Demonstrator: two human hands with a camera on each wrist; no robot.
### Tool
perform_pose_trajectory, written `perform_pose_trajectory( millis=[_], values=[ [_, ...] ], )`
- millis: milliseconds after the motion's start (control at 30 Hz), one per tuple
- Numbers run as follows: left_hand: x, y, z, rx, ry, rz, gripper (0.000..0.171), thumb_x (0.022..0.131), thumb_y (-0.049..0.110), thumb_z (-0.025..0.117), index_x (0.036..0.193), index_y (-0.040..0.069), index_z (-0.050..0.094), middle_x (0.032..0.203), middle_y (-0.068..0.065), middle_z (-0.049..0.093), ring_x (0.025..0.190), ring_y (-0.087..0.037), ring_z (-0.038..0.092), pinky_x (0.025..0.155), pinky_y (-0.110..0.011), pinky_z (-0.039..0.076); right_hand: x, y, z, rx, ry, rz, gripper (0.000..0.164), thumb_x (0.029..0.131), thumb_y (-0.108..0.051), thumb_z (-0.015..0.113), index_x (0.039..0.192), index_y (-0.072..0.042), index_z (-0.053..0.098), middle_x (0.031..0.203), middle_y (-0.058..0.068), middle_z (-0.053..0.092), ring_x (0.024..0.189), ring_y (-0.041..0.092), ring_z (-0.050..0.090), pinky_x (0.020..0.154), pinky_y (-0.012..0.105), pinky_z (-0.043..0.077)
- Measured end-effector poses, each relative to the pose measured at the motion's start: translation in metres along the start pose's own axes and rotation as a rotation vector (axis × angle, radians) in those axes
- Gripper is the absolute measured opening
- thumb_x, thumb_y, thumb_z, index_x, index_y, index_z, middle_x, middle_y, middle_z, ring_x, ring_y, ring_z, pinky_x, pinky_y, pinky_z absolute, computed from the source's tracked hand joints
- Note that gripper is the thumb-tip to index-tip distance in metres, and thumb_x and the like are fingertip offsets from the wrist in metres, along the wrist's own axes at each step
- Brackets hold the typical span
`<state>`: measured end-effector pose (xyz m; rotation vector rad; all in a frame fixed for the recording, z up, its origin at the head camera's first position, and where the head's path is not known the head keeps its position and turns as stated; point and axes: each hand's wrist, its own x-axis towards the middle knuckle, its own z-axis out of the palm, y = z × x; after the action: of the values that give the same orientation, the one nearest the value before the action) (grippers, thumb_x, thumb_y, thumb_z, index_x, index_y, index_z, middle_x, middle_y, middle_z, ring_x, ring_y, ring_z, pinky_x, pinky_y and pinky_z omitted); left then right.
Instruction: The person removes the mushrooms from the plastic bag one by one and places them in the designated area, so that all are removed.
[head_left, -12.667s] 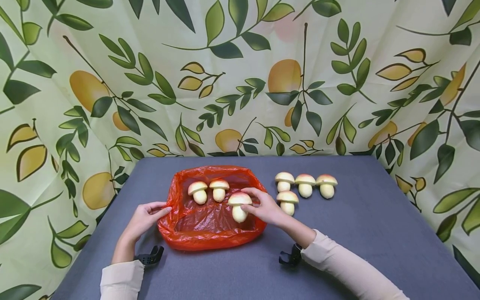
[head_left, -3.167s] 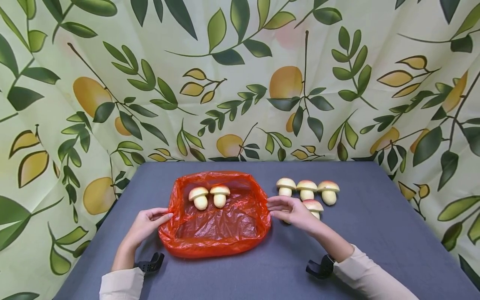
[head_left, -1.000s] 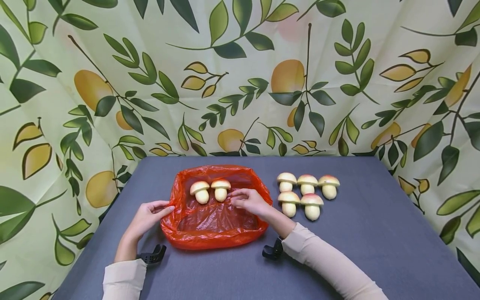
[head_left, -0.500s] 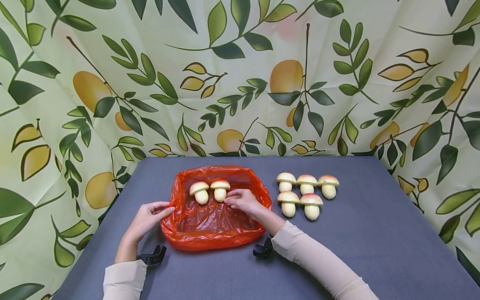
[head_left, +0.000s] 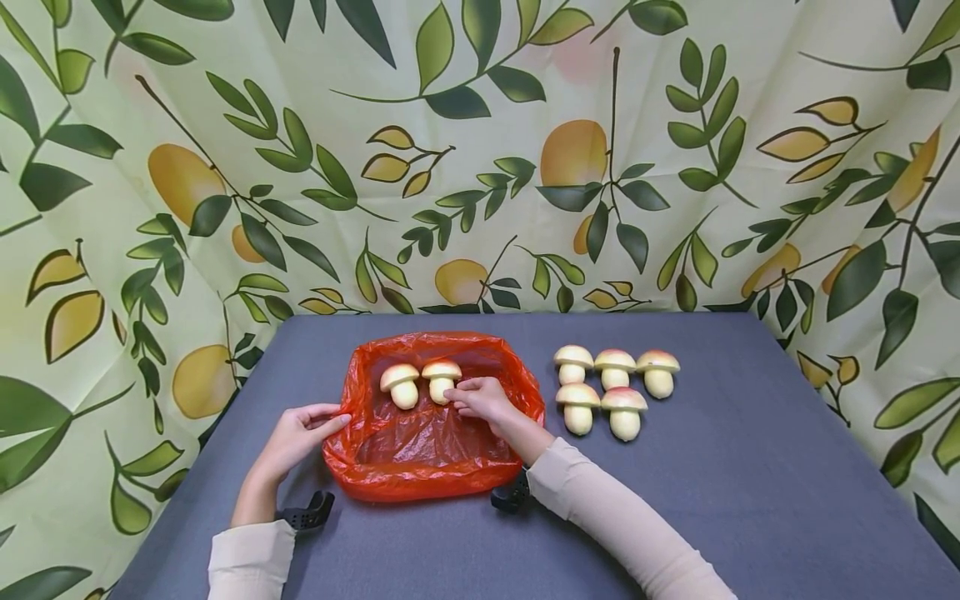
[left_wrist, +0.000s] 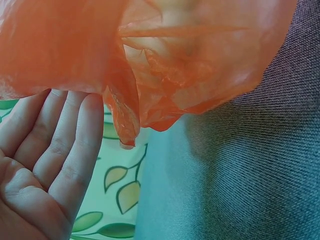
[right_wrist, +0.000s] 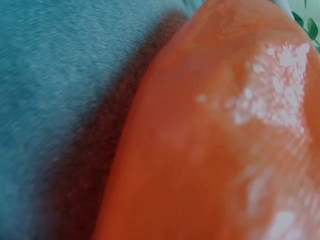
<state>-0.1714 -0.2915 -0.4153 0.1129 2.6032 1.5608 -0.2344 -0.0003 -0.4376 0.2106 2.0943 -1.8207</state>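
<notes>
An open red plastic bag point(head_left: 420, 482) lies on the table with its rim rolled out. Two toy mushrooms with pale stems and yellow-red caps are in it, a left mushroom point(head_left: 401, 386) and a right mushroom point(head_left: 439, 375). My right hand point(head_left: 483, 400) reaches over the bag's right side and holds the right mushroom's stem between its fingertips. At the bag's left rim, my left hand point(head_left: 300, 429) pinches the plastic. In the left wrist view its fingers point(left_wrist: 75, 135) go up behind the red plastic. The right wrist view shows just the bag's side point(right_wrist: 170, 140) and the table.
Several more toy mushrooms stand in two rows right of the bag, including a front one point(head_left: 624, 414) and a back one point(head_left: 658, 373). The grey-blue table point(head_left: 720, 492) ends at a leaf-patterned curtain point(head_left: 480, 167). A black wrist camera point(head_left: 306, 511) sits on the left wrist.
Earlier my right hand set a mushroom from the bag among those on the right. It came back over the bag and moved left to the right mushroom's stem. My left hand stayed at the rim.
</notes>
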Motion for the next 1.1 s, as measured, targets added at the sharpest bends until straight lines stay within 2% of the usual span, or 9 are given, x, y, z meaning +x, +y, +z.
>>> perform_pose_trajectory(
  millis=[133, 300, 433, 733, 1100],
  values=[
    [0.0, 0.0, 0.0, 0.002, -0.002, 0.003, 0.039, 0.092, 0.018, 0.065, 0.119, -0.01, 0.062, 0.087, 0.002, 0.075, 0.068, 0.002, 0.065, 0.067, -0.019, 0.054, 0.004, -0.001, 0.002, 0.033, 0.021, 0.044, 0.042, 0.086, -0.022, 0.073, 0.116, 0.005, 0.059, 0.086, 0.003, 0.062, 0.072, 0.007, 0.062, 0.073, 0.023, 0.058],
    [0.0, 0.0, -0.001, 0.006, -0.003, 0.002, 0.04, 0.091, 0.019, 0.066, 0.119, -0.01, 0.062, 0.084, 0.009, 0.074, 0.068, 0.001, 0.065, 0.068, -0.018, 0.055, 0.006, -0.001, 0.004, 0.048, 0.046, 0.068, 0.042, 0.085, -0.025, 0.073, 0.113, 0.004, 0.059, 0.09, 0.005, 0.062, 0.074, 0.01, 0.063, 0.075, 0.025, 0.059],
    [0.0, 0.001, 0.0, 0.01, -0.004, -0.008, 0.041, 0.091, 0.02, 0.066, 0.118, -0.01, 0.061, 0.082, 0.012, 0.073, 0.068, 0.001, 0.065, 0.068, -0.018, 0.055, 0.007, -0.001, 0.007, 0.059, 0.063, 0.07, 0.043, 0.084, -0.025, 0.075, 0.111, 0.005, 0.06, 0.087, 0.004, 0.062, 0.07, 0.009, 0.062, 0.073, 0.024, 0.059],
    [0.001, 0.0, 0.001, 0.01, -0.003, -0.011, 0.04, 0.092, 0.019, 0.065, 0.12, -0.01, 0.061, 0.094, -0.01, 0.076, 0.069, 0.002, 0.065, 0.068, -0.018, 0.055, 0.011, 0.001, 0.015, 0.057, 0.113, 0.051, 0.038, 0.08, -0.023, 0.078, 0.102, 0.004, 0.062, 0.071, -0.001, 0.055, 0.057, 0.007, 0.055, 0.057, 0.019, 0.055],
    [0.002, -0.004, 0.002, 0.024, 0.0, -0.016, 0.039, 0.092, 0.019, 0.065, 0.119, -0.009, 0.062, 0.096, -0.013, 0.075, 0.069, 0.002, 0.065, 0.069, -0.018, 0.055, 0.018, 0.003, 0.025, -0.007, 0.201, 0.057, 0.03, 0.076, -0.023, 0.082, 0.087, 0.001, 0.067, 0.059, -0.002, 0.05, 0.048, 0.008, 0.048, 0.044, 0.018, 0.048]
  ],
)
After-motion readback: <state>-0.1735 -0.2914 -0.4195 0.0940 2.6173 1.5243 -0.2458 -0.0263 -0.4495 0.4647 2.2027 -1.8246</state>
